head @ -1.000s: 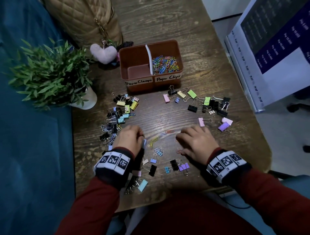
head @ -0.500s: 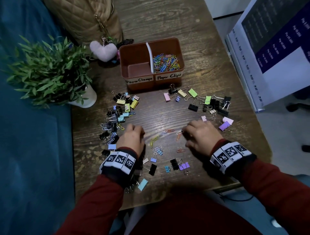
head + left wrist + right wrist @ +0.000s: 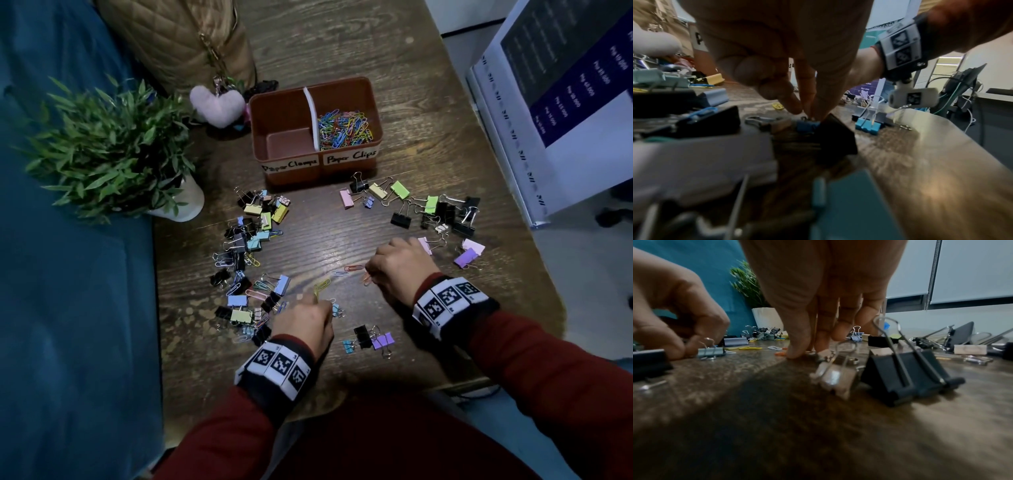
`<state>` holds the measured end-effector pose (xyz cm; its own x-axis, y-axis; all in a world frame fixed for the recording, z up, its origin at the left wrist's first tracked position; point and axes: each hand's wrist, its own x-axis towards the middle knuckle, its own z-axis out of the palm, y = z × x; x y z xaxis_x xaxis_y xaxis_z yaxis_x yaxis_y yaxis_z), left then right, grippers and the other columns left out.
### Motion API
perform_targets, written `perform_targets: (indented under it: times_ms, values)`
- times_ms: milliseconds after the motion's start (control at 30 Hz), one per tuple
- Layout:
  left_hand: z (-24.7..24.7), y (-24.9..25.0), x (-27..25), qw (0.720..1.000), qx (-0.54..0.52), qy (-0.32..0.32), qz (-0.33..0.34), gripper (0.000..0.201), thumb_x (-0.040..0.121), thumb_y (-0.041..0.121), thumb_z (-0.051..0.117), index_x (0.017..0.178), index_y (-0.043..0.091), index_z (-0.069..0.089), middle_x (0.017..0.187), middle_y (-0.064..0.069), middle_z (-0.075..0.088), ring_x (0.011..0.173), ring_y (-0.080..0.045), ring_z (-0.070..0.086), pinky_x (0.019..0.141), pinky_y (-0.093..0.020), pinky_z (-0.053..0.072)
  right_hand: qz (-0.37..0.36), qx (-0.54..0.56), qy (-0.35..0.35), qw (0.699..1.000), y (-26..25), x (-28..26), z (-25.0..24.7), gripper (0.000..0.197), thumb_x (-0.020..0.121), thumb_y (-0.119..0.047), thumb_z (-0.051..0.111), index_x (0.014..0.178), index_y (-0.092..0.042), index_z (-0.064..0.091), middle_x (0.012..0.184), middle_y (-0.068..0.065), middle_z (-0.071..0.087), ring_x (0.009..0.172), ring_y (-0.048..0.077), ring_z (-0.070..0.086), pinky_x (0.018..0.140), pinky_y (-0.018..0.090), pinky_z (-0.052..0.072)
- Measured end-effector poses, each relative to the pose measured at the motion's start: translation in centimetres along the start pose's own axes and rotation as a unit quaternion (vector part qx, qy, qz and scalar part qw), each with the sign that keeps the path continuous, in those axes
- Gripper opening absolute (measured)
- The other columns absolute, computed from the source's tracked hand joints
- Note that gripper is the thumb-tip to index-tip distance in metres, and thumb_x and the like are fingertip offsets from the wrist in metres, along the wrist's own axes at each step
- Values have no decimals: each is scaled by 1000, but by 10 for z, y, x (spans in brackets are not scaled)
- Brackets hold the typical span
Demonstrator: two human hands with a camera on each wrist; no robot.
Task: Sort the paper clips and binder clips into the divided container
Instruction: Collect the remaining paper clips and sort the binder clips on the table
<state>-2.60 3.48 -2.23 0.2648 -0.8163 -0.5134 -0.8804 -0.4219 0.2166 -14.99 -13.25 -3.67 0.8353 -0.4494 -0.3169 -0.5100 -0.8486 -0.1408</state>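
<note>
The brown divided container (image 3: 374, 102) stands at the table's far middle. Its left "Paper Clamps" half is empty; the right "Paper Clips" half holds coloured paper clips (image 3: 344, 129). My left hand (image 3: 322, 310) pinches the wire handle of a small blue binder clip (image 3: 807, 125) on the table. My right hand (image 3: 370, 274) has thumb and fingertips down on an orange paper clip (image 3: 780, 354), pinching it against the wood. A yellow paper clip (image 3: 322, 286) and a red paper clip (image 3: 354, 267) lie between the hands.
Binder clips lie heaped on the left (image 3: 250, 240), spread on the right (image 3: 435, 209), and a few sit near the front edge (image 3: 371, 337). A potted plant (image 3: 113, 150), a plush heart (image 3: 217, 104) and a quilted bag (image 3: 178, 37) stand at the back left. A printed board (image 3: 565, 102) leans at the right.
My left hand has drawn back toward me and to the right, onto the small blue binder clip. The right hand has shifted forward and left onto the orange paper clip.
</note>
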Motion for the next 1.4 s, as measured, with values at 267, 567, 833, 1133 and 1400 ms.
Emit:
perform_targets:
  times_ms: [267,567,833,1133,1400]
  values:
    - [2,11,5,998,-40,1,48,28,92,40,46,117,31,56,115,3,56,106,-22,56,85,-32,47,-41,11,-15,999,-15,22,-12,13,85,-18,57,92,-12,67,91,7,67,92,25,60,85,34,40]
    - [1,-8,-20,997,-40,-7,67,33,92,38,44,122,39,58,118,8,59,109,-17,56,89,-28,46,-271,35,0,962,-50,14,7,37,69,-22,76,105,-29,66,115,-8,64,101,21,58,77,35,51]
    - [4,-30,-24,997,-74,1,6,28,90,36,49,114,36,65,111,12,62,101,-12,60,85,-25,48,-270,-101,-21,957,-25,4,15,49,86,-52,30,120,-35,61,125,-15,60,121,26,54,93,56,43]
    - [-17,-17,27,992,-103,-15,-67,28,76,40,73,92,23,59,96,5,61,88,-15,57,77,-27,47,-78,87,-63,991,-13,28,-5,87,74,-36,74,145,-18,27,143,5,35,127,25,34,105,41,36]
    - [-11,-14,37,990,-120,14,-68,29,77,35,71,99,21,58,106,-1,60,97,-22,58,83,-30,48,-71,135,-6,988,-29,31,9,27,84,-9,60,110,-10,65,105,9,57,100,27,54,82,32,43]
